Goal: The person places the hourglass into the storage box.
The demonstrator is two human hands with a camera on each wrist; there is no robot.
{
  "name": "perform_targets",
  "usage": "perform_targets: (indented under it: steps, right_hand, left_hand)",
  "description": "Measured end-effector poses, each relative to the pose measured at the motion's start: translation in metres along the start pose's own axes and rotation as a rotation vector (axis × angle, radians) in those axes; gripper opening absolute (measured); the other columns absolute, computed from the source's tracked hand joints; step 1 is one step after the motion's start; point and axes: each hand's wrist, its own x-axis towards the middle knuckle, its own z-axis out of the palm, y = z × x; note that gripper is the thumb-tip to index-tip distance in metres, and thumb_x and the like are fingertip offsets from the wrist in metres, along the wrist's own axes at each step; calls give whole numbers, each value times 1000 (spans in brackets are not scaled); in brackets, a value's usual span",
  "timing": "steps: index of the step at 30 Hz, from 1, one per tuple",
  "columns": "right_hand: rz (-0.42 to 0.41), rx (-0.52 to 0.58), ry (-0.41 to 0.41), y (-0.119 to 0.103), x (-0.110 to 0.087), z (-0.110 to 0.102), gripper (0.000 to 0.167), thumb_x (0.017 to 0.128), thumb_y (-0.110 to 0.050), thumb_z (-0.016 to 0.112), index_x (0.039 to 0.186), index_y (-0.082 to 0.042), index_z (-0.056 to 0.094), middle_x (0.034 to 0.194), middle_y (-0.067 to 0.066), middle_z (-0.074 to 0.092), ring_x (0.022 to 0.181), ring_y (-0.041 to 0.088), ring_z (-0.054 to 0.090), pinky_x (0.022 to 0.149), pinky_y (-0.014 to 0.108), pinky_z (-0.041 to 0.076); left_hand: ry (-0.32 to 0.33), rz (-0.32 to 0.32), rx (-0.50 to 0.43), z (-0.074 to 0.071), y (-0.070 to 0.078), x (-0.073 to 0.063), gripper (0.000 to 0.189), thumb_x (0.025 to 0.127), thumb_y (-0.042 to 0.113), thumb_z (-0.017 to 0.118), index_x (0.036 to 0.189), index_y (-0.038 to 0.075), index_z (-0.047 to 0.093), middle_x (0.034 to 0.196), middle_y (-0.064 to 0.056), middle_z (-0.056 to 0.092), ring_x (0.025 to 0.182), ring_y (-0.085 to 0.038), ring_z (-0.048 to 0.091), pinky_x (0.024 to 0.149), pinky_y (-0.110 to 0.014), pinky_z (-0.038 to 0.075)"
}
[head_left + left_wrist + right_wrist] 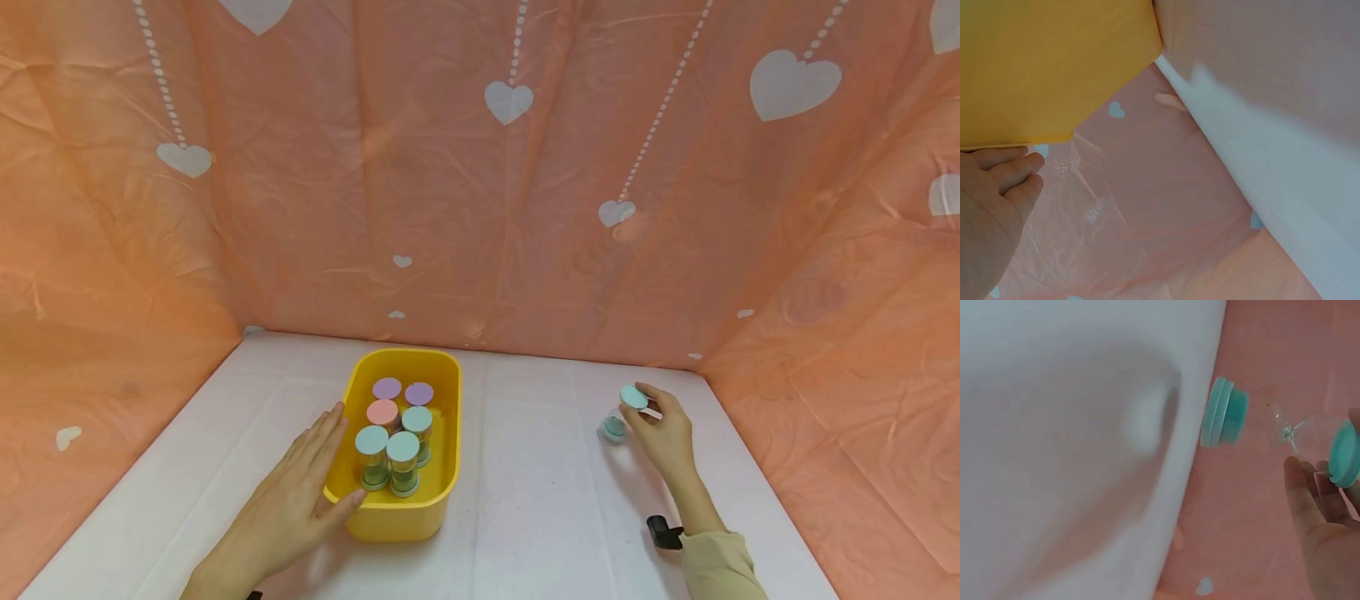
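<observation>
At the right side of the table, my right hand (670, 433) pinches the mint-green top cap of an hourglass (613, 428) between thumb and fingers. Its clear waisted glass and lower mint cap (1225, 412) show in the right wrist view; whether the base touches the table I cannot tell. My left hand (288, 492) lies with straight fingers against the near left rim of a yellow bin (452, 467). Inside the bin stand several hourglasses: mint-capped ones (402, 450) in front, a pink-capped one (383, 413) behind them, and two purple-capped ones (419, 394) farthest back.
A white cloth covers the table (532, 483). Orange-pink curtains with white hearts (450, 183) enclose it at the back and both sides. A small black wrist mount (663, 533) sits beside the right wrist.
</observation>
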Motion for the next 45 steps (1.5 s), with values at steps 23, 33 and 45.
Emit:
perform_targets:
  steps: [23,33,45]
  right_hand:
    - [-457,232,-81,-77,-15,38,43,80,13,82,121,10,69,113,21,68,101,2,64,82,15,58]
    - [-642,318,-157,-115,-23,52,47,77,18,81,122,9,69,114,21,68,99,12,68,82,20,60]
    - [-778,357,-271,-153,-33,78,45,81,3,86,123,2,69,117,16,68,97,20,67,81,25,62]
  left_hand:
    - [-8,-5,-2,-1,-1,0,88,97,45,70,159,-7,33,170,-20,23,156,-35,26,123,-14,-6]
    - [-22,-16,0,-1,1,0,88,98,46,69,159,-6,32,171,-19,22,152,-42,31,123,-14,-6]
    - [-20,-20,-7,-1,1,1,89,97,45,70,159,-6,32,171,-20,22,152,-41,31,123,-14,-6]
